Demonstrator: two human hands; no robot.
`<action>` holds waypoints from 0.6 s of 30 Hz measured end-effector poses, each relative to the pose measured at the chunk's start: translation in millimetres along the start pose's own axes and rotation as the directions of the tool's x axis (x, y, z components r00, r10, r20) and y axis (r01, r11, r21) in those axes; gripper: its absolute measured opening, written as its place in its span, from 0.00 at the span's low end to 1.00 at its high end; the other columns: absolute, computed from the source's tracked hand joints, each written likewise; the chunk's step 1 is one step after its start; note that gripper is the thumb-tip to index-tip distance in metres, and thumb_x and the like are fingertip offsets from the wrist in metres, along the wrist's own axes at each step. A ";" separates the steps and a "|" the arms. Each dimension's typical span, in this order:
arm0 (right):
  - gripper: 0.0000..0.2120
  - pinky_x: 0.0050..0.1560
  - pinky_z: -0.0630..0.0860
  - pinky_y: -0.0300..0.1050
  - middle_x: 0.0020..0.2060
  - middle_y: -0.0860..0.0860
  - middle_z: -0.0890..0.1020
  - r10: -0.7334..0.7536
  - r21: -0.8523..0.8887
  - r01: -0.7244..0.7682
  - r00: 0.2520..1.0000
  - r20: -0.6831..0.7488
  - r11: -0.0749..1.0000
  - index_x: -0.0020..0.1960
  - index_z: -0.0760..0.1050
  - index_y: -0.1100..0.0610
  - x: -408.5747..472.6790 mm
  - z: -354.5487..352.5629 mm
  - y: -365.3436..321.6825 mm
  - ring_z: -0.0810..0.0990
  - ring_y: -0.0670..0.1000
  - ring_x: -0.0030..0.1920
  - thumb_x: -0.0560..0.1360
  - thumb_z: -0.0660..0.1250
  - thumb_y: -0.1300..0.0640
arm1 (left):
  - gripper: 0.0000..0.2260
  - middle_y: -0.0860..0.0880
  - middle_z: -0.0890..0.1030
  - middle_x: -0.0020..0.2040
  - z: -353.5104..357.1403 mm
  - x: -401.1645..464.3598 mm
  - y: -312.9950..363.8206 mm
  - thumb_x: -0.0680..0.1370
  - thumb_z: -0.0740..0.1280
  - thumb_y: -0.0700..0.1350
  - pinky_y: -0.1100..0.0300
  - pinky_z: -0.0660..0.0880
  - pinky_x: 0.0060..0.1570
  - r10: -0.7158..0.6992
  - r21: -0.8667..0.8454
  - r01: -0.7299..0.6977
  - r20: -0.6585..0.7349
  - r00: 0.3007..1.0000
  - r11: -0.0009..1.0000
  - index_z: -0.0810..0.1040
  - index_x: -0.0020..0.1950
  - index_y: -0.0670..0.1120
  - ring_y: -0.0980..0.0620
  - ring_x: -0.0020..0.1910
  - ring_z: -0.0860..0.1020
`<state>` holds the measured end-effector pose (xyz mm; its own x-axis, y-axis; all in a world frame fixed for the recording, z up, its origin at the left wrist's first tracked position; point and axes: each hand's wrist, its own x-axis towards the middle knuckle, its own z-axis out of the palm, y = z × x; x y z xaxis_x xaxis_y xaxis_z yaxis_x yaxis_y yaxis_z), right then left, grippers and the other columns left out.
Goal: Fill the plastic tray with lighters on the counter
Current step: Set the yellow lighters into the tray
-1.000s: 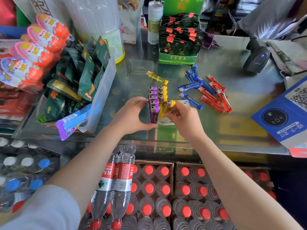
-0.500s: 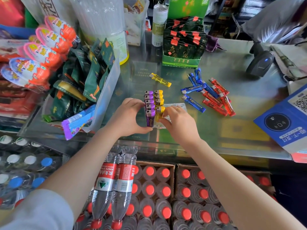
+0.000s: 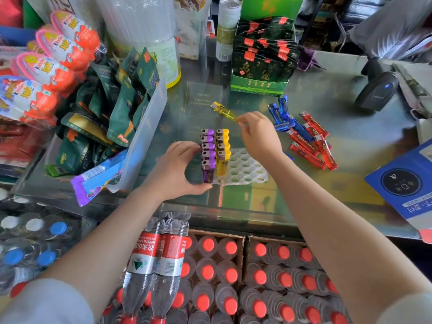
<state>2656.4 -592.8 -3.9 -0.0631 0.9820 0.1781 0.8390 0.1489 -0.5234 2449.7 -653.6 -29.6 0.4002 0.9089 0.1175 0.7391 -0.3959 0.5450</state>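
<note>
On the glass counter (image 3: 350,183) sits a white plastic tray (image 3: 247,169) full of round holes. Its left part holds two rows of upright lighters: purple lighters (image 3: 208,150) on the left, yellow lighters (image 3: 222,148) just beside them on the right. The rest of the tray shows open holes.

The left hand (image 3: 177,171) is curled round the near left corner of the tray, thumb at the foot of the nearest purple lighter and fingers bent against the purple row's far side (a steadying sort of grip on the tray and its load). The right hand (image 3: 259,136) is stretched out beyond the tray, its fingertips pinching the near end of a single yellow lighter (image 3: 224,111), which lies tilted with its metal head pointing far and left; whether it rests on the glass or is lifted clear cannot be told.

To the right of that hand lie loose blue lighters (image 3: 284,118) and, nearer and further right, red lighters (image 3: 313,141), scattered flat on the counter. A green display box of dark sachets (image 3: 261,66) stands at the far side, a black barcode scanner (image 3: 376,90) at the far right, and a clear bin of green snack packets (image 3: 112,113) to the left. Below the counter's near edge stand cartons of red-capped water bottles (image 3: 222,277).
</note>
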 end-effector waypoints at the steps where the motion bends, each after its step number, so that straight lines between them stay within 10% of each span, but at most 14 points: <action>1: 0.13 0.51 0.75 0.54 0.57 0.59 0.77 0.023 -0.038 -0.023 1.000 0.002 0.999 0.58 0.74 0.61 6.7 3.9 -2.2 0.73 0.59 0.56 0.78 0.54 0.63 | 0.33 0.54 0.71 0.60 -0.2 0.5 0.0 0.61 0.65 0.65 0.63 0.59 0.59 -0.011 -0.003 0.011 0.002 1.000 1.000 0.72 0.61 0.50 0.56 0.62 0.62; 18: 0.10 0.46 0.72 0.50 0.48 0.62 0.77 0.062 -0.234 -0.040 0.995 0.084 0.971 0.52 0.76 0.63 17.4 9.0 1.0 0.74 0.62 0.50 0.73 0.61 0.68 | 0.31 0.52 0.72 0.61 0.0 1.8 -0.1 0.62 0.66 0.63 0.63 0.58 0.62 0.020 -0.029 -0.020 -0.018 1.000 0.999 0.74 0.61 0.50 0.54 0.63 0.64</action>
<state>2651.3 -574.4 -8.8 -0.0562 0.9956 0.0753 0.9441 0.0776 -0.3203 2450.3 -651.9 -29.4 0.4047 0.9032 0.1432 0.7151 -0.4101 0.5660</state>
